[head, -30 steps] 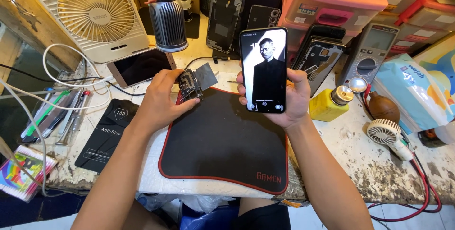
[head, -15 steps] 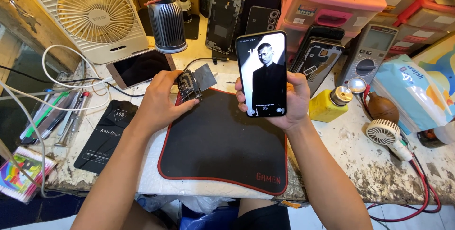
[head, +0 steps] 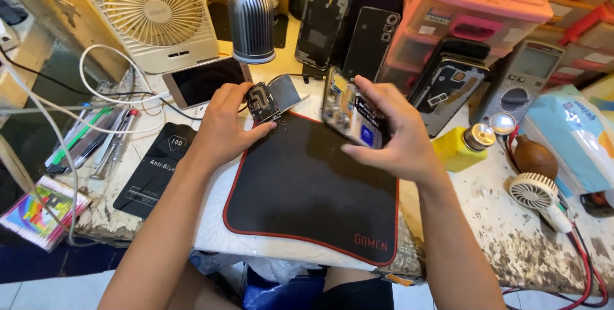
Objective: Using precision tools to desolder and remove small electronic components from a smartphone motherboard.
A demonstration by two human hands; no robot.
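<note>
The right hand [head: 390, 137] has tipped the phone [head: 350, 110] from upright, screen toward the camera, to angled with its open back showing, fingers pinching its edges above the black mat [head: 307, 188]. The left hand [head: 224, 128] still pinches a small circuit board [head: 261, 101] at the mat's far corner on the tabletop [head: 499, 220]

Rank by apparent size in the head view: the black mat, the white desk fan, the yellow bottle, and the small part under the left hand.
1. black mat
2. white desk fan, though it sits farther from the camera
3. yellow bottle
4. small part under the left hand
</note>
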